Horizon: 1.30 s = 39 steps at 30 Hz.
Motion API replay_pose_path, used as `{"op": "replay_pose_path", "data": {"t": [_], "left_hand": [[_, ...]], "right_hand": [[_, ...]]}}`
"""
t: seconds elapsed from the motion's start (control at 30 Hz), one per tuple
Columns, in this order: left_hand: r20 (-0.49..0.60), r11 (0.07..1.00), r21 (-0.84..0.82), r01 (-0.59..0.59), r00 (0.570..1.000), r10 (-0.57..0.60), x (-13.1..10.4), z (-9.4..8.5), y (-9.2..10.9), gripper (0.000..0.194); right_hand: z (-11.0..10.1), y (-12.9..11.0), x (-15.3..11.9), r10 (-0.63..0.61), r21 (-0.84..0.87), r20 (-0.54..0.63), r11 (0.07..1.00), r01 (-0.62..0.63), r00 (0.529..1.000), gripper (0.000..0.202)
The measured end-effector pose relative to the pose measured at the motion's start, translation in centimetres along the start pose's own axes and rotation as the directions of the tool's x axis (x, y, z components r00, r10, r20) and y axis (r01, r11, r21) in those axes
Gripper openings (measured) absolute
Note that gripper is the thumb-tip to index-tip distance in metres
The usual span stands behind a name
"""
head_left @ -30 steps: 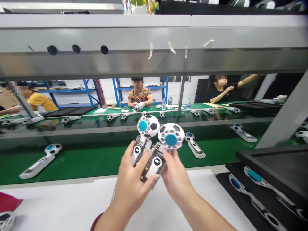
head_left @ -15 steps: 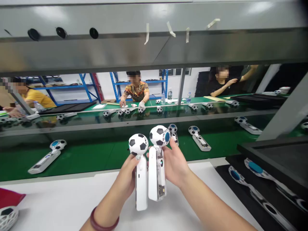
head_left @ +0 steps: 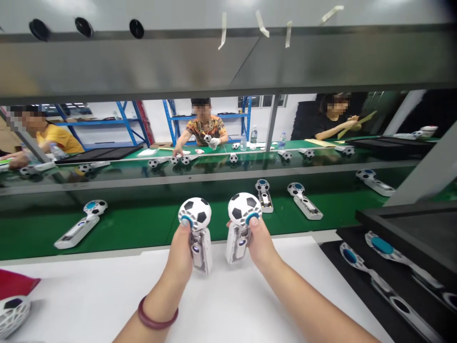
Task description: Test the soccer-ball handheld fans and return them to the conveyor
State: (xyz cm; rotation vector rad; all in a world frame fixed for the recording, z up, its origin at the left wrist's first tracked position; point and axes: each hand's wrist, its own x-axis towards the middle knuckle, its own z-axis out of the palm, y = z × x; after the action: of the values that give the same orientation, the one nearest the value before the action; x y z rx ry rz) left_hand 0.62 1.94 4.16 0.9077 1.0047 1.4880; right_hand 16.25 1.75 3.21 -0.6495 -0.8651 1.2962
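My left hand (head_left: 181,245) is closed around a white handheld fan (head_left: 195,213) with a soccer-ball head. Its thumb lies on the blue disc at the head's front. A second soccer-ball fan (head_left: 244,209) is gripped by my right hand (head_left: 262,240), thumb likewise on its blue disc. Both fans stand roughly upright, side by side and apart, above the white table surface (head_left: 228,305). The handles' fronts lack covers, so inner parts show. The fingers behind the handles are mostly hidden.
Beyond the table runs a green conveyor belt (head_left: 139,224) carrying several similar fans, one fan (head_left: 305,202) at right. Black trays (head_left: 410,224) and white fan parts lie at right. A white latticed ball (head_left: 14,314) sits at left. A metal beam (head_left: 214,62) hangs overhead. Several people work opposite.
The two fans have moved apart and turned, so their blue discs and open handle fronts now face me more. My thumbs have come onto the discs. Belt fans have shifted right.
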Motion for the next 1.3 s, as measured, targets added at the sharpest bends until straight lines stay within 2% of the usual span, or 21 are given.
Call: {"op": "replay_pose_path", "data": {"t": [0.07, 0.13, 0.23, 0.3, 0.37, 0.43, 0.53, 0.6, 0.87, 1.3], "left_hand": [[0.013, 0.990, 0.122, -0.074, 0.997, 0.073, 0.5, -0.7, -1.3, 0.055], [0.103, 0.969, 0.195, -0.148, 0.986, 0.130, 1.1, -1.6, -2.7, 0.053], [0.252, 0.963, 0.198, -0.185, 0.959, 0.132, 2.0, -2.7, -4.3, 0.058], [0.263, 0.977, 0.202, -0.072, 0.965, 0.017, 2.2, -3.1, -4.9, 0.053], [0.223, 0.979, 0.180, 0.095, 0.966, -0.134, 2.0, -3.2, -5.2, 0.045], [0.218, 0.972, 0.115, 0.204, 0.950, -0.225, 1.5, -3.0, -5.1, 0.042], [0.289, 0.962, 0.029, 0.272, 0.919, -0.269, 0.7, -2.6, -4.4, 0.048], [0.337, 0.947, 0.012, 0.320, 0.891, -0.305, 0.4, -2.5, -3.9, 0.058], [0.358, 0.937, 0.085, 0.338, 0.868, -0.345, 0.2, -2.3, -3.3, 0.062], [0.357, 0.937, 0.134, 0.322, 0.867, -0.348, 0.2, -2.5, -3.8, 0.065]], "right_hand": [[-0.8, 0.9, 0.0, -0.045, -0.019, 0.043, 0.999, 0.046, 0.998, 0.063], [-1.6, 1.9, 0.2, -0.054, -0.060, 0.110, 0.996, 0.061, 0.992, 0.064], [-2.6, 3.2, 0.3, 0.114, -0.209, 0.276, 0.976, -0.056, 0.954, 0.063], [-2.9, 3.9, 0.1, 0.255, -0.286, 0.316, 0.944, -0.164, 0.914, 0.055], [-2.8, 4.3, -0.2, 0.331, -0.249, 0.268, 0.931, -0.267, 0.905, 0.050], [-2.7, 4.3, -0.6, 0.376, -0.127, 0.205, 0.925, -0.357, 0.903, 0.050], [-2.7, 4.0, -1.0, 0.413, 0.019, 0.203, 0.905, -0.425, 0.888, 0.051], [-2.8, 3.7, -1.1, 0.416, 0.044, 0.233, 0.898, -0.437, 0.879, 0.055], [-2.9, 3.6, -1.0, 0.443, 0.002, 0.230, 0.890, -0.455, 0.867, 0.056], [-2.9, 2.9, -1.1, 0.452, -0.005, 0.249, 0.885, -0.465, 0.857, 0.044]]}}
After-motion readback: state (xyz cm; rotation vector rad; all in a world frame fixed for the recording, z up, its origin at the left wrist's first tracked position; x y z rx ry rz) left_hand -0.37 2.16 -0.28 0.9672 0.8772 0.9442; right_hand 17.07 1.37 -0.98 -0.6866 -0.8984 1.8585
